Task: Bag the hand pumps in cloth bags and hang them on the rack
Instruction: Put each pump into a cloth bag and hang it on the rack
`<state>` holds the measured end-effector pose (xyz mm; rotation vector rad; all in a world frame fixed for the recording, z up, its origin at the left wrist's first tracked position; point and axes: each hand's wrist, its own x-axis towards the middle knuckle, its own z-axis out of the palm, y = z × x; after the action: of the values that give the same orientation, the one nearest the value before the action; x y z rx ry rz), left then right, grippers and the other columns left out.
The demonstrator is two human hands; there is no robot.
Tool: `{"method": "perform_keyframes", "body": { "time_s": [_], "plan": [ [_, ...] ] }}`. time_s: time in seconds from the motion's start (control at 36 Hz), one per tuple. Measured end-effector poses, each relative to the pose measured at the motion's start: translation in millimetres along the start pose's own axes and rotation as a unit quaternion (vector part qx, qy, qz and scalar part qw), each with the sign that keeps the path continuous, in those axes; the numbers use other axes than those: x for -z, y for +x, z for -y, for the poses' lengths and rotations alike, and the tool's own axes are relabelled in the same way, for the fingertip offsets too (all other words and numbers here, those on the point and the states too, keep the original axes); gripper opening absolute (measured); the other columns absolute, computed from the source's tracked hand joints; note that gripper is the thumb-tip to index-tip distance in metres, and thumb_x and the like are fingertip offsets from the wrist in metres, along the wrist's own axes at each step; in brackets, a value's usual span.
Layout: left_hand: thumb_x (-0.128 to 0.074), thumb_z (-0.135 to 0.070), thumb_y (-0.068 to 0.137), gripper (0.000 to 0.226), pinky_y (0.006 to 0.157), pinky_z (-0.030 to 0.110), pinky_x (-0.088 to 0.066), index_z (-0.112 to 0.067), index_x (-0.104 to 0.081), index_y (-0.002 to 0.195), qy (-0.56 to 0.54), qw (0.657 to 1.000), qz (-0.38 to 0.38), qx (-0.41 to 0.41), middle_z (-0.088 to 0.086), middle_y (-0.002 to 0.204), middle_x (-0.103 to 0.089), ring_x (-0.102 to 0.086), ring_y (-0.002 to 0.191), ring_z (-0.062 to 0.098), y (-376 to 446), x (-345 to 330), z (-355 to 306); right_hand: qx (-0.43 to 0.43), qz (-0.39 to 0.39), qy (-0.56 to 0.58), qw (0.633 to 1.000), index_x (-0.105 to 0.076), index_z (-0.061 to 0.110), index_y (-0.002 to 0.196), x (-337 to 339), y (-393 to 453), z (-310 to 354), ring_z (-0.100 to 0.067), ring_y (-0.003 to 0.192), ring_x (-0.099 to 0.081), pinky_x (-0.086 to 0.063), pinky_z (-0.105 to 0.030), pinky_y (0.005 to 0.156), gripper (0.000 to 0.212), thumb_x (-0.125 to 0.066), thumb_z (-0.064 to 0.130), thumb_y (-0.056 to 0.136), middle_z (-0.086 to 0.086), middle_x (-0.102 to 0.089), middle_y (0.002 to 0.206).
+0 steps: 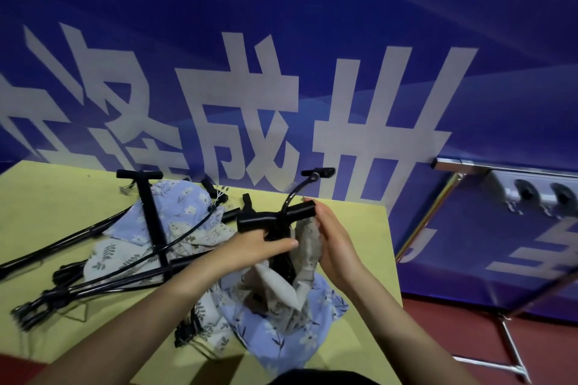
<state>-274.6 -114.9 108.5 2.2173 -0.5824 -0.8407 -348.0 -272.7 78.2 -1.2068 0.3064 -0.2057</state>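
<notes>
A black hand pump with a T-handle [275,216] stands upright in front of me, its lower body inside a beige leaf-print cloth bag [308,247]. My left hand [259,248] grips the pump's barrel just under the handle. My right hand [336,244] holds the bag's upper edge against the pump, below the handle's right end. The pump's hose [295,192] arches up behind the handle. Several more black pumps [153,228] lie on the yellow table [56,206] to the left, on top of blue and beige floral bags [184,206].
A blue floral bag [300,331] lies on the table near its front edge. A metal rack [438,197] with hooks [528,194] stands to the right of the table, in front of a blue banner wall. Red floor shows at lower right.
</notes>
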Motion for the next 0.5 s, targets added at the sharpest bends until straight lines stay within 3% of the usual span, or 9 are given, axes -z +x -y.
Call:
{"method": "perform_keyframes", "body": {
  "time_s": [0.06,0.14,0.22,0.28,0.39,0.44,0.5],
  "plan": [
    [-0.056,-0.063,0.083,0.026,0.084,0.024,-0.048,-0.043,-0.056,0.098,0.033,0.999,0.018,0.006,-0.014,0.103,-0.064,-0.059,0.097,0.005,-1,-3,-6,0.018,0.004,-0.035,0.999,-0.063,0.025,0.119,-11,-1,3,-0.019,0.122,-0.057,-0.044,-0.042,0.104,0.051,-0.061,0.058,0.081,-0.003,-0.064,0.125],
    [-0.051,-0.063,0.087,0.023,0.076,0.022,-0.042,-0.042,-0.046,0.093,0.071,0.997,0.028,0.016,-0.019,0.094,-0.053,-0.052,0.091,0.003,-5,-3,-16,0.024,-0.016,-0.02,0.999,-0.067,0.015,0.112,-12,-1,5,-0.021,0.112,-0.063,-0.044,-0.049,0.104,0.047,-0.068,0.051,0.081,-0.005,-0.07,0.114],
    [-0.056,-0.076,0.072,0.051,0.085,0.026,-0.048,-0.034,-0.059,0.101,0.043,0.998,0.039,0.015,-0.013,0.1,-0.062,-0.06,0.098,0.009,-4,1,-8,0.022,-0.012,-0.033,0.999,-0.068,0.009,0.104,-8,0,6,-0.024,0.105,-0.066,-0.046,-0.049,0.1,0.033,-0.061,0.038,0.089,-0.009,-0.072,0.107],
    [-0.068,-0.063,0.074,0.051,0.096,0.031,-0.049,-0.033,-0.063,0.115,-0.051,0.997,0.052,-0.001,-0.011,0.111,-0.068,-0.063,0.105,0.008,1,2,6,0.014,-0.016,-0.049,0.999,-0.068,0.01,0.105,-8,2,8,-0.022,0.106,-0.065,-0.045,-0.048,0.101,0.03,-0.059,0.036,0.093,-0.007,-0.072,0.108],
    [-0.072,-0.019,0.085,0.028,0.094,0.036,-0.053,-0.013,-0.065,0.111,-0.193,0.981,0.025,0.002,0.008,0.106,-0.072,-0.068,0.101,0.02,9,4,27,-0.008,-0.037,-0.05,0.998,-0.065,0.007,0.112,-4,7,14,-0.021,0.105,-0.066,-0.047,-0.042,0.098,0.038,-0.059,0.038,0.092,-0.008,-0.072,0.11],
    [-0.066,-0.014,0.089,0.014,0.087,0.033,-0.056,-0.002,-0.064,0.096,-0.214,0.976,-0.003,0.04,0.011,0.093,-0.072,-0.07,0.087,0.018,10,8,35,-0.009,-0.037,-0.056,0.998,-0.065,0.004,0.109,0,9,16,-0.024,0.102,-0.067,-0.048,-0.041,0.094,0.038,-0.056,0.037,0.094,-0.01,-0.072,0.106],
    [-0.063,-0.019,0.091,0.023,0.081,0.032,-0.057,0.004,-0.063,0.088,-0.207,0.975,-0.011,0.078,0.013,0.083,-0.068,-0.067,0.079,0.02,10,13,41,-0.017,-0.029,-0.065,0.997,-0.065,0.004,0.108,3,10,17,-0.026,0.104,-0.066,-0.047,-0.045,0.096,0.041,-0.056,0.041,0.094,-0.011,-0.072,0.106]
  ]
}}
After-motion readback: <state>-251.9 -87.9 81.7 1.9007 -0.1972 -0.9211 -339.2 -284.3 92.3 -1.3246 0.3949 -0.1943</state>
